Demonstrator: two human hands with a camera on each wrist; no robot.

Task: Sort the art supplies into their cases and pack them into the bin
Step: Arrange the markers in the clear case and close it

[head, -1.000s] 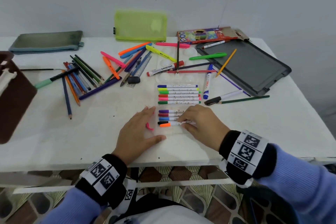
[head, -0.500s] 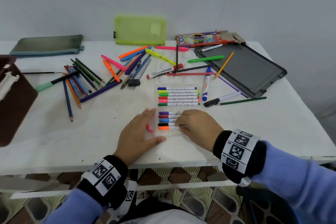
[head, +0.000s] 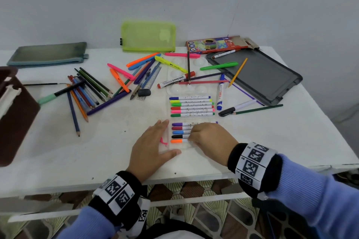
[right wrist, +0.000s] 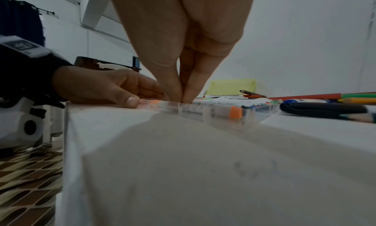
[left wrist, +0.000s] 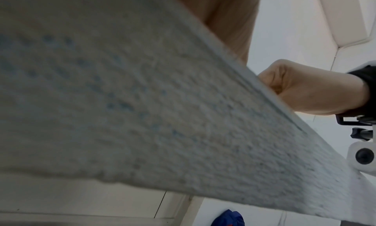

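Note:
A clear plastic marker case (head: pixel 174 147) lies open flat near the table's front edge. Its far half holds several felt markers (head: pixel 191 105); its near half holds several more. My left hand (head: pixel 151 145) lies flat on the table, with straight fingers and thumb against the case's left corner. My right hand (head: pixel 209 139) arches over the near row, knuckles up. In the right wrist view its thumb and fingertips (right wrist: pixel 189 94) meet on the orange marker (right wrist: pixel 236 112), the nearest one in the case (right wrist: pixel 262 110). The hand hides the right ends of that row.
A brown bin (head: pixel 15 118) stands at the left edge. At the back lie a grey-green pouch (head: pixel 48 54), a lime mesh pouch (head: pixel 148 37), a pencil box (head: pixel 215 44) and a dark slate (head: pixel 256 75). Loose pencils (head: pixel 87 91), highlighters and a whiteboard marker (head: pixel 175 79) cover the middle.
My right hand has slid a little to the left along the near row of markers. The left hand has stayed flat at the case's corner.

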